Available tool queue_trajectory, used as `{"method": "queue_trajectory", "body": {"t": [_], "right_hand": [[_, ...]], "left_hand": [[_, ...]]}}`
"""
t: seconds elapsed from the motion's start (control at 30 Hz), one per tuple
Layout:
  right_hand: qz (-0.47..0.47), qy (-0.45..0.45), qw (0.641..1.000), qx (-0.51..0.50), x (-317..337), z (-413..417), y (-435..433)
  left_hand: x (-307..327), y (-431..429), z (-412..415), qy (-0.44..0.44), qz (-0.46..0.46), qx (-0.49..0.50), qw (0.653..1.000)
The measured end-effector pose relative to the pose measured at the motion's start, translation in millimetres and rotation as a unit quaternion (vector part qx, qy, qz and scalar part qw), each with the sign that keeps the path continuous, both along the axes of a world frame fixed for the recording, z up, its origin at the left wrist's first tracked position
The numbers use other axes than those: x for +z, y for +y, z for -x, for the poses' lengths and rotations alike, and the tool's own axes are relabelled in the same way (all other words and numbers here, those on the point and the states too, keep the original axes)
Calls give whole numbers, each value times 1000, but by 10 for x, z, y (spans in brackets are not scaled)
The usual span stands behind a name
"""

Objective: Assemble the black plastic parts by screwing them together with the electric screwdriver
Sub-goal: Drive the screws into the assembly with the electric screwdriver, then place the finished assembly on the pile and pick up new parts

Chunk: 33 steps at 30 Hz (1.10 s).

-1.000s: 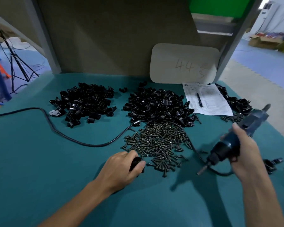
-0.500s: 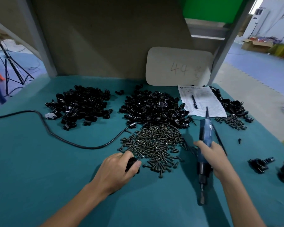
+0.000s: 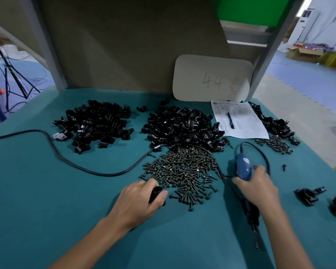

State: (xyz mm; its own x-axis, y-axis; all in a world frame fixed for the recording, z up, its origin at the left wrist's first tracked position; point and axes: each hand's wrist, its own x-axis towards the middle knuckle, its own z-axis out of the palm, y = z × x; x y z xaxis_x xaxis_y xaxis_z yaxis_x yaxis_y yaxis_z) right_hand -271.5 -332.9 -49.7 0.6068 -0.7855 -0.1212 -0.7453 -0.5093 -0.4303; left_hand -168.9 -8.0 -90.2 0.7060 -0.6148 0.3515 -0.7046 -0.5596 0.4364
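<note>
Two hands engaged: left hand fingers curl round a black plastic part at the near edge of the screw pile; right hand grips the electric screwdriver right of that pile. Likely fault: its cord, crossing the pile, drags screws astray.

The blue electric screwdriver is right of the middle, gripped by the right hand, with its tip pointing to the bottom edge. The left hand holds one black plastic part near the middle. Higher up lie a left pile and a middle pile of black parts, with a heap of screws just below.
</note>
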Motion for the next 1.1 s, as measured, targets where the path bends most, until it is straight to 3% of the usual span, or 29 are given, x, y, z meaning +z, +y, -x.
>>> {"method": "queue_trajectory", "body": {"t": [0.1, 0.17, 0.23, 0.4, 0.5, 0.6, 0.67, 0.77, 0.83, 0.9, 1.0, 1.1], "right_hand": [[89, 26, 994, 62, 15, -84, 61], [184, 74, 969, 149, 47, -161, 89], [222, 122, 947, 199, 44, -241, 105], [264, 182, 927, 193, 3, -342, 164], [221, 71, 958, 168, 108, -384, 302], [155, -20, 964, 216, 221, -417, 661], [96, -69, 954, 277, 243, -391, 963], [-128, -105, 919, 357, 235, -338, 1413], [-218, -111, 897, 369, 192, -321, 1611], [-221, -132, 895, 364, 179, -320, 1678], [-152, -174, 912, 340, 233, -247, 1548], [-69, -241, 937, 244, 349, -30, 1066]], "left_hand": [[-5, 6, 4, -1, 0, -1, 1000], [-7, 9, 5, -2, 3, 0, 1000], [-5, 7, 6, -5, 5, -1, 1000], [-3, -4, 5, -13, 3, 2, 1000], [19, -9, 11, -29, 8, 9, 1000], [16, -19, 13, -50, 10, 9, 999], [15, -31, 6, -73, 18, 8, 997], [10, -36, -16, -114, 37, -16, 993], [-7, -26, -24, -124, 62, -40, 990], [-17, -10, -23, -106, 74, -50, 990], [-46, 13, -40, -75, 57, -37, 995], [-34, 8, -47, -66, 36, 0, 997]]}}
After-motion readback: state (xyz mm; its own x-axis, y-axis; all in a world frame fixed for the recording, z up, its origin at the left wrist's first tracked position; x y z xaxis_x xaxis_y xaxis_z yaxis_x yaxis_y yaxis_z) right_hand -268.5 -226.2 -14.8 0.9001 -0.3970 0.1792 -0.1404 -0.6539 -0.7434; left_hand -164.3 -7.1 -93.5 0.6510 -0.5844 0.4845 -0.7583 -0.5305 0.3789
